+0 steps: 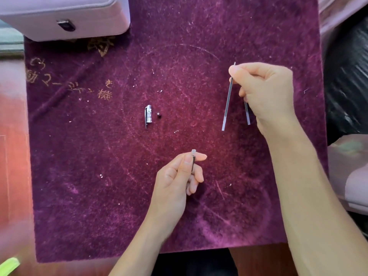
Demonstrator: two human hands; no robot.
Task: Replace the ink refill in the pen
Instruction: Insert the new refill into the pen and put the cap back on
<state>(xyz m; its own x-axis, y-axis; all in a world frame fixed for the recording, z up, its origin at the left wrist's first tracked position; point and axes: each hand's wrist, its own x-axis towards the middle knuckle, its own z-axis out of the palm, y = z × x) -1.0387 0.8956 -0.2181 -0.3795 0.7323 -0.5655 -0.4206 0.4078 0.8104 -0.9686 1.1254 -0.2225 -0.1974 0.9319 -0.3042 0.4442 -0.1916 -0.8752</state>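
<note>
My right hand is raised over the right side of the purple felt mat, pinching a thin grey ink refill near its pointed tip, which sticks up past my thumb. A second grey refill pokes out below the same hand; whether that hand grips it or it lies on the mat, I cannot tell. My left hand at the centre bottom holds the dark pen barrel upright, its pale end showing above the fingers. The clear pen cap with a metal clip lies mid-mat beside a tiny black ring.
A pale lilac case with a dark latch sits on the mat's far left corner. Gold lettering is printed on the mat's left. A wooden table shows on the left, and black and lilac objects lie off the mat's right edge.
</note>
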